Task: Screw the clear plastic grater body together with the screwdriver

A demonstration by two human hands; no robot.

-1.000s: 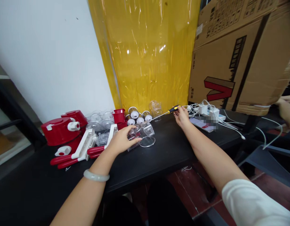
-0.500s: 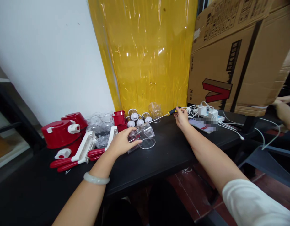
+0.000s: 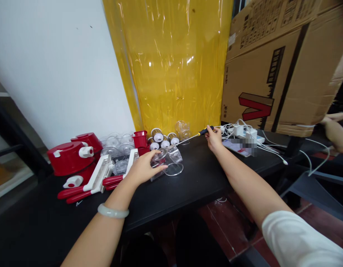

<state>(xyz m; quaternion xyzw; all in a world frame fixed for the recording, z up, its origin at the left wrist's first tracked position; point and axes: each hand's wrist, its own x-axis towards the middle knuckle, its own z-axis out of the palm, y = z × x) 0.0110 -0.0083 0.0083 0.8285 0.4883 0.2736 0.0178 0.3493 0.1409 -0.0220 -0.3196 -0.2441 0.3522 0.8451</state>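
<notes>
My left hand [image 3: 146,165] grips a clear plastic part [image 3: 174,155] with a round ring at its near end, low over the black table. Thumb and fingers curve round its left side. My right hand [image 3: 214,138] is closed on the black-and-yellow handle of a screwdriver [image 3: 202,131]. Its long metal shaft points left, and the tip meets the upper edge of the clear part; exactly what it touches is too small to tell. Behind the clear part lie several metallic drums with white ends [image 3: 157,135] and a red plastic hopper [image 3: 140,139].
Red round housings [image 3: 68,157] and white frames with red handles [image 3: 100,174] fill the table's left side, near clear plastic bowls [image 3: 113,142]. A phone [image 3: 235,147], white chargers and cables [image 3: 251,133] lie right. A large cardboard box [image 3: 271,74] stands behind; another person's arm [image 3: 337,129] shows far right.
Both hands keep their grips, with the screwdriver tip still at the clear part. The whole view has shifted very slightly; nothing else has visibly moved.
</notes>
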